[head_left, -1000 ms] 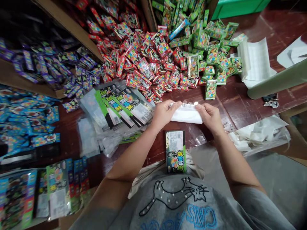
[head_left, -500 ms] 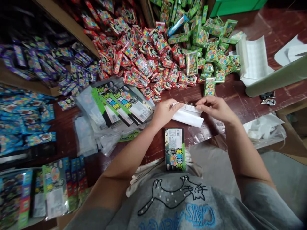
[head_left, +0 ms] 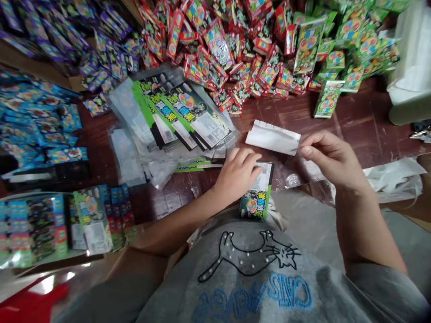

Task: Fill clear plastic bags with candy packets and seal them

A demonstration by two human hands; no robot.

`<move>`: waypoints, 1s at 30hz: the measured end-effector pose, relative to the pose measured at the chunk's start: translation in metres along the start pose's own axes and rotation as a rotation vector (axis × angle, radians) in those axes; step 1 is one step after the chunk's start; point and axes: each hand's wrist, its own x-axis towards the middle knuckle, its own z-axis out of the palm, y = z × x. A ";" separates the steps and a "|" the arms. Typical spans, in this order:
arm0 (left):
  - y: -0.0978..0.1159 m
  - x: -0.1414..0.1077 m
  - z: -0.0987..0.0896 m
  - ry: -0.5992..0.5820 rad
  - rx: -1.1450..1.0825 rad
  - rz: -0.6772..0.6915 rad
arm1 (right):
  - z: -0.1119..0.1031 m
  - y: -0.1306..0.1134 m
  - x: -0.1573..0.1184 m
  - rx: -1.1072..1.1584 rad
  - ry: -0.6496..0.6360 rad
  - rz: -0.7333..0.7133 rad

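So we've got both hands over the worktop point(head_left: 279, 105) here, and the job looks like it's in the middle of some paper handling. Our right hand point(head_left: 336, 159) has thumb and forefinger nearly together at the right end of the folded white strip point(head_left: 272, 138). It's blurry there, so we can't tell if they actually grip it. The strip lies ahead of and between the hands. Our left hand point(head_left: 237, 175) has its fingers loosely bent over the top end of the pack point(head_left: 257, 199), down by our lap. Gripping or just resting? We can't tell.

As we judge it, lifting the strip calls for a light pinch on its edge, and taking the pack calls for a firmer hold around its sides.

Count time: one strip, one pack. Just ahead and to the left of the left hand, at least three printed bags point(head_left: 195, 112) are fanned in an overlapping pile, with more edges under them. One green packet point(head_left: 328, 99) lies apart from the worst of the heap, ahead of the right hand. Past it are the green packets point(head_left: 353, 40), and ahead of both hands the red packets point(head_left: 202, 58). Purple packets point(head_left: 111, 56) and blue packets point(head_left: 40, 121) are off to the left hand's side. All four heaps are way too many and too overlapped to count. Beyond the right hand there's some crumpled white plastic point(head_left: 393, 177).
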 end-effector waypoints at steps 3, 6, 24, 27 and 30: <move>-0.007 -0.015 0.001 -0.094 -0.131 -0.060 | 0.017 -0.007 -0.003 0.098 -0.215 0.038; -0.012 -0.016 -0.003 -0.141 -0.357 -0.087 | 0.033 -0.012 0.000 0.129 -0.399 0.060; -0.009 -0.051 0.003 -0.070 -0.878 -0.298 | 0.091 0.001 -0.047 -0.556 -0.196 -0.296; -0.021 -0.057 -0.003 -0.074 -0.896 -0.332 | 0.093 0.001 -0.048 -0.517 -0.199 -0.283; -0.039 -0.071 -0.023 0.064 -0.854 -0.374 | 0.089 0.000 -0.056 -0.349 -0.034 -0.304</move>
